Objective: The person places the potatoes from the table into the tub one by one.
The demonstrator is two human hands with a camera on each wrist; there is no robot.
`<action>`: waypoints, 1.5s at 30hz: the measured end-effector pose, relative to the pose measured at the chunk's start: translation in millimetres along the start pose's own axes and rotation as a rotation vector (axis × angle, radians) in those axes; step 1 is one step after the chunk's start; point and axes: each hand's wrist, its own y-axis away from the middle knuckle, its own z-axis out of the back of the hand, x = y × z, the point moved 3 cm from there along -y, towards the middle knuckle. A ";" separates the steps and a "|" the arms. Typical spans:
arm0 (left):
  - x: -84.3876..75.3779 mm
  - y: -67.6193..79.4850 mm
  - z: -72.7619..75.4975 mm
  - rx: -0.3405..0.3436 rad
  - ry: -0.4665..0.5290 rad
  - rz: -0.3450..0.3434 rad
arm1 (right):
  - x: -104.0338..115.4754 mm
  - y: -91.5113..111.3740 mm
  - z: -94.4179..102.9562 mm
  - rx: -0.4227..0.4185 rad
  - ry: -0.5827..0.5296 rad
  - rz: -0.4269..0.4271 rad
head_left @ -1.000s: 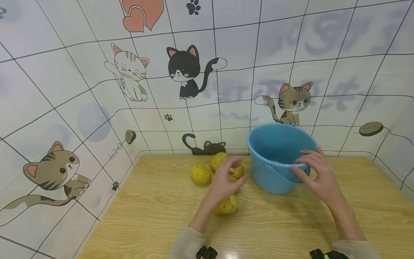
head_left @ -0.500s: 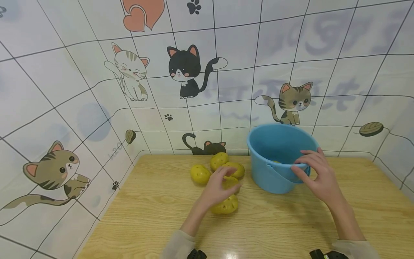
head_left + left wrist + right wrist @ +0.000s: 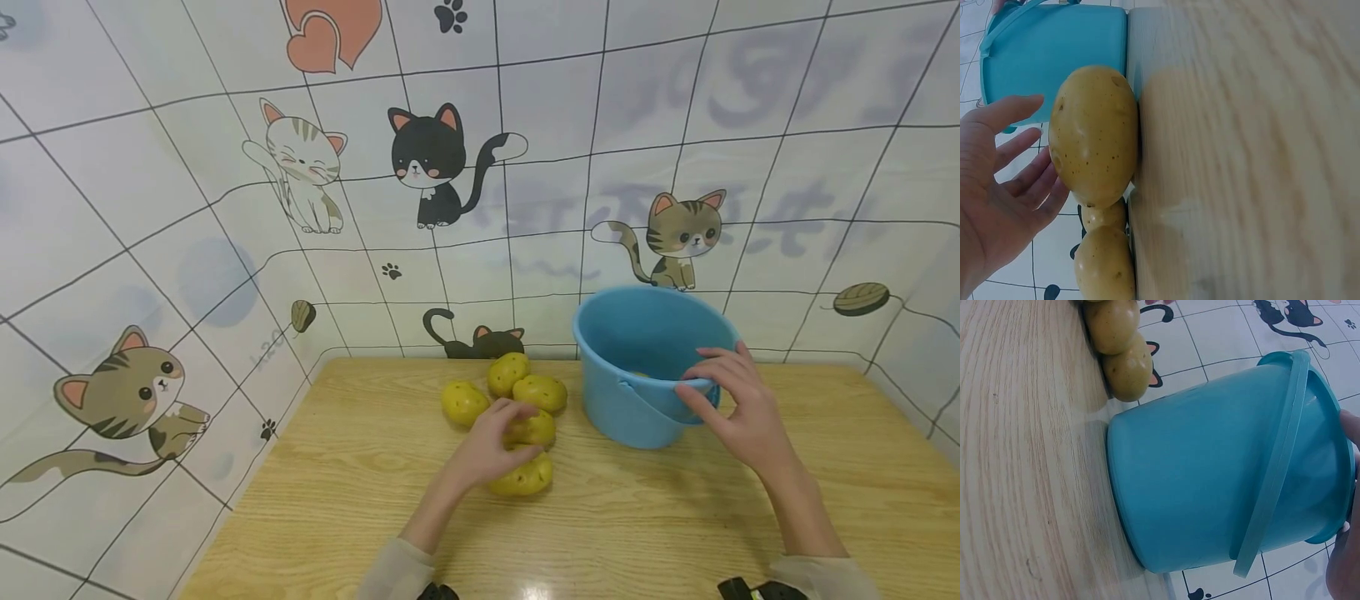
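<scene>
Several yellow potatoes [image 3: 540, 392] lie in a loose cluster on the table, left of a blue bucket [image 3: 626, 408]. My left hand [image 3: 486, 446] hovers at the cluster, thumb and fingers spread apart and holding nothing. In the left wrist view, the nearest potato [image 3: 1094, 137] sits just beyond the fingertips; whether any finger touches it I cannot tell. My right hand [image 3: 742, 408] grips the bucket's near right rim, thumb outside and fingers over the edge. The bucket stands upright with its handle hanging down. A sliver of yellow shows inside; the rest of its inside is hidden.
The wooden table [image 3: 337, 500] meets a wall covering [image 3: 540, 208] printed with cats and grid lines at the back. The bucket stands near that back edge. A similar covering rises along the left side.
My left hand has drawn back left and slightly down from beside the bucket to the near potatoes, uncovering the farther ones. The right hand and bucket have stayed put.
</scene>
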 end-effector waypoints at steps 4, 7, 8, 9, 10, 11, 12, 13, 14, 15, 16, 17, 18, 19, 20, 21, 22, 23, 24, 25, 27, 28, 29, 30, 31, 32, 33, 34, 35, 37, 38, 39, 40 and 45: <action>2.6 3.8 3.3 0.013 -0.016 -0.006 | 0.5 -0.2 0.2 0.000 -0.002 -0.003; 4.8 6.4 5.4 0.026 -0.022 0.004 | 0.5 -0.3 0.5 0.001 -0.001 -0.008; 5.8 7.1 5.9 0.030 -0.028 0.012 | 0.5 -0.3 0.6 0.002 -0.001 -0.010; 6.6 7.8 6.4 0.034 -0.030 0.018 | 0.5 -0.4 0.6 0.002 -0.001 -0.011; 7.3 8.5 6.9 0.038 -0.036 0.024 | 0.6 -0.4 0.6 0.003 -0.001 -0.013; 8.0 9.1 7.1 0.044 -0.041 0.029 | 0.6 -0.4 0.6 0.003 0.000 -0.013; 8.9 9.7 7.4 0.049 -0.044 0.034 | 0.7 -0.4 0.6 0.003 -0.001 -0.014; 9.4 10.4 7.6 0.054 -0.047 0.038 | 0.8 -0.3 0.6 0.003 -0.001 -0.015; 9.9 11.1 7.9 0.061 -0.045 0.041 | 0.9 -0.4 0.6 0.003 0.000 -0.014; 10.1 11.8 8.1 0.069 -0.046 0.041 | 0.9 -0.4 0.6 0.003 -0.001 -0.014; 10.7 12.5 8.1 0.077 -0.049 0.044 | 0.8 -0.3 0.6 0.003 -0.001 -0.014; 11.1 13.3 8.0 0.087 -0.045 0.052 | 0.6 -0.3 0.7 0.002 -0.002 -0.014; 11.3 14.1 8.1 0.098 -0.045 0.059 | 0.3 -0.2 0.7 0.002 -0.002 -0.014; 11.1 15.0 8.3 0.111 -0.041 0.063 | 0.0 -0.1 0.8 0.002 -0.002 -0.014; 11.5 16.0 8.2 0.125 -0.039 0.065 | -0.4 0.0 0.8 0.003 -0.002 -0.014; 11.8 17.0 8.1 0.141 -0.039 0.069 | -0.6 0.0 0.9 0.004 -0.002 -0.015; 12.2 17.9 8.0 0.157 -0.035 0.075 | -0.8 0.1 0.9 0.004 -0.003 -0.015; 12.1 18.7 8.0 0.174 -0.031 0.076 | -0.9 0.2 0.9 0.004 -0.003 -0.015; 12.5 19.4 7.9 0.188 -0.030 0.073 | -0.9 0.3 0.9 0.005 -0.003 -0.015; 12.9 20.0 7.9 0.201 -0.027 0.068 | -0.7 0.3 1.0 0.005 -0.003 -0.015; 13.4 20.8 8.1 0.222 -0.024 0.066 | -0.3 0.2 1.1 0.007 -0.002 -0.015; 13.5 21.1 8.4 0.229 -0.017 0.063 | -0.1 0.3 1.1 0.007 -0.002 -0.015; 13.5 21.4 8.8 0.236 -0.010 0.062 | 0.1 0.2 1.1 0.007 -0.002 -0.015; 13.6 21.6 9.2 0.242 -0.005 0.061 | 0.3 0.2 1.2 0.007 -0.002 -0.016; 13.5 21.9 9.9 0.248 0.002 0.060 | 0.5 0.1 1.1 0.007 -0.002 -0.015; 13.5 22.4 10.5 0.254 0.009 0.063 | 0.7 -0.1 1.1 0.007 -0.002 -0.015; 13.6 22.8 11.1 0.260 0.017 0.065 | 0.9 -0.2 1.0 0.006 -0.003 -0.015; 14.1 23.1 11.3 0.266 0.022 0.067 | 1.0 0.0 1.0 0.005 -0.003 -0.014; 14.2 23.5 11.6 0.273 0.026 0.068 | 1.1 0.2 1.0 0.005 -0.003 -0.014; 15.8 23.8 11.9 0.282 0.030 0.067 | 1.1 0.4 0.8 0.003 -0.004 -0.012; 16.5 24.0 12.1 0.285 0.033 0.067 | 1.1 0.4 0.8 0.003 -0.004 -0.011; 16.9 24.0 12.3 0.288 0.035 0.067 | 1.0 0.3 0.8 0.002 -0.004 -0.010; 17.3 23.9 12.5 0.288 0.034 0.065 | 0.9 0.3 0.7 0.002 -0.003 -0.011; 17.9 23.9 13.3 0.292 0.005 0.072 | -0.2 0.5 0.6 -0.002 -0.003 -0.007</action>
